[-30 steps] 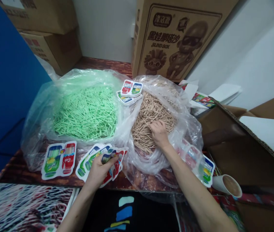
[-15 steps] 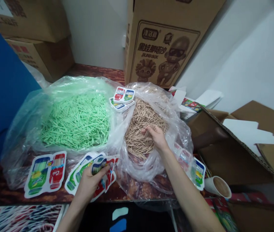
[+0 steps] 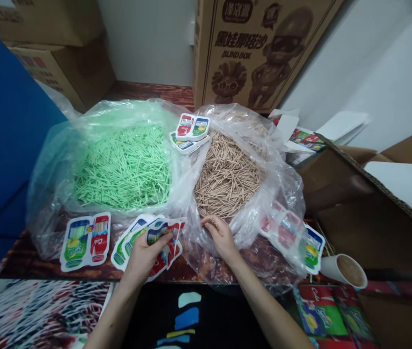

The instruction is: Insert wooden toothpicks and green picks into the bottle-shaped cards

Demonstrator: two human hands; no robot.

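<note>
My left hand [image 3: 145, 254] is closed on a printed drink-shaped card [image 3: 171, 242] with red and green-blue halves. Under and beside it lie more such cards [image 3: 123, 245], fanned out on the table. My right hand [image 3: 222, 240] is at the near edge of the heap of thin brown sticks [image 3: 229, 174], its fingers pinched around a few brown sticks [image 3: 212, 222], partly hidden. To the left, a clear plastic bag [image 3: 51, 160] lies spread around a heap of light green sticks [image 3: 125, 169]. One card with sticks showing in both halves [image 3: 85, 241] rests at the table's left front.
Two stacked cards [image 3: 192, 127] lie between the heaps. At right are a paper cup [image 3: 344, 270], a card partly under plastic [image 3: 314, 249] and an open carton [image 3: 358, 218]. A large printed box [image 3: 206, 58] stands behind; more cartons [image 3: 63, 68] are at back left.
My right hand has drawn back from the brown heap toward me and slightly left, fingers still pinched. My left hand keeps its card. The camera view has shifted.
</note>
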